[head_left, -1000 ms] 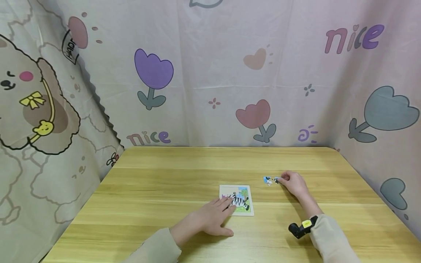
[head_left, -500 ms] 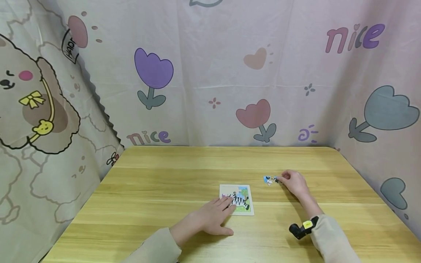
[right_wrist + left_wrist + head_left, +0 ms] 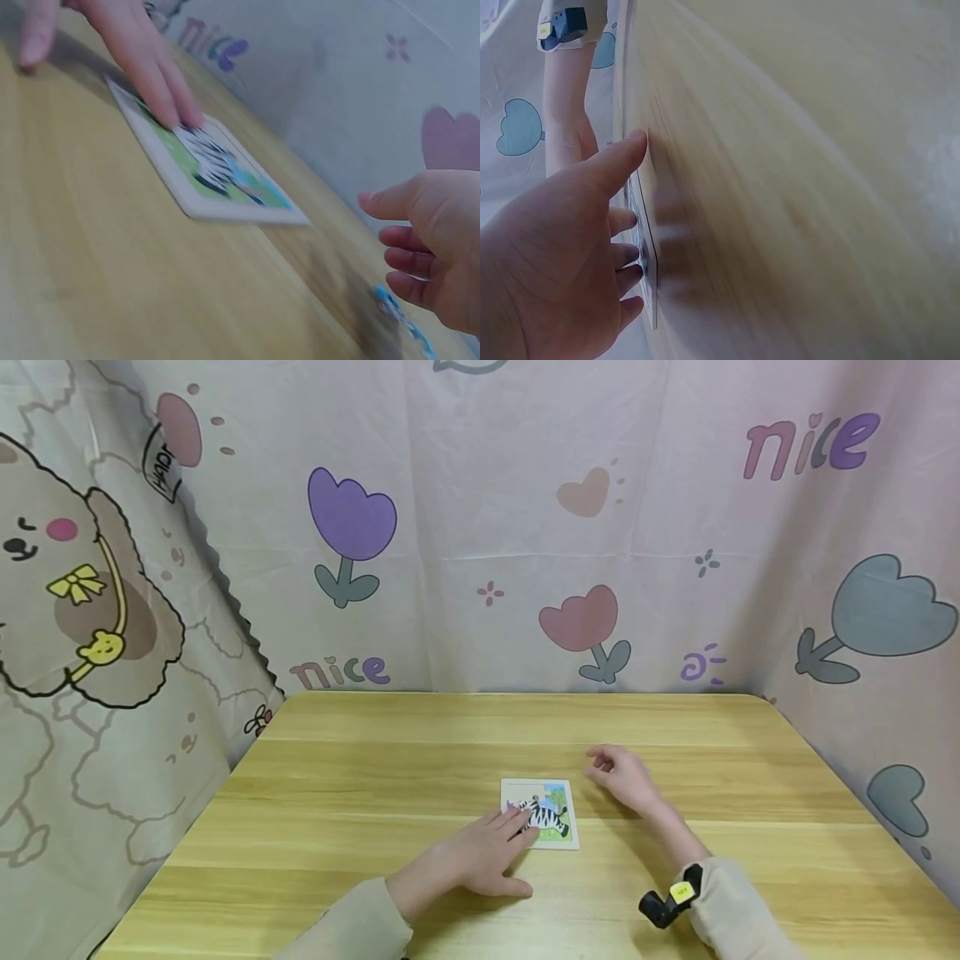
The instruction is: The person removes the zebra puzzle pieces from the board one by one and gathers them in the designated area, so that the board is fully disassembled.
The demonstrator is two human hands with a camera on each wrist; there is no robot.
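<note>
A square zebra jigsaw puzzle (image 3: 553, 818) in a white frame lies on the wooden table; a pale patch shows at its upper left. My left hand (image 3: 487, 853) rests with fairly straight fingers across the puzzle's left part and hides some of it. Above the table, to the right of the puzzle, is my right hand (image 3: 621, 778), its fingers loosely bent and thumb apart. Nothing shows between them in the right wrist view. Below that hand, loose blue, black and white puzzle pieces (image 3: 405, 319) lie on the table, mostly hidden in the head view.
The wooden table (image 3: 360, 777) ends at a patterned curtain (image 3: 450, 527) at the back and sides. A black wrist camera (image 3: 667, 902) with a yellow label is strapped to the right wrist.
My right hand has left its place at the right end of the loose pieces and moved left, over them. My left hand and the puzzle have stayed put.
</note>
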